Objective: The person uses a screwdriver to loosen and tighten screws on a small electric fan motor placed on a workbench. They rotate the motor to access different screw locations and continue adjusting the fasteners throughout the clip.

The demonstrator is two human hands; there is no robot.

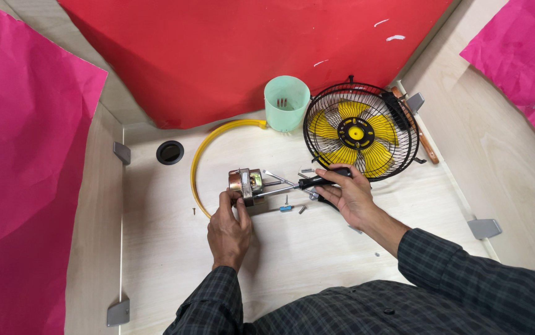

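Pale wooden bench (317, 260), red and pink paper behind. Left hand (229, 228) pinches the motor (246, 183) mid-bench; right hand (349, 193) wraps closed round a screwdriver (301, 183), tip at the motor. A slip could gouge the windings or fingers. Loose screws (294, 207), yellow hose (208, 155), fan (360, 131) and green cup (287, 102) crowd close.

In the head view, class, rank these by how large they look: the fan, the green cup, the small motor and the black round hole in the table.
1. Fan
2. Green cup
3. Small motor
4. Black round hole

The motor and the hole look close in size, so their order is unsure.
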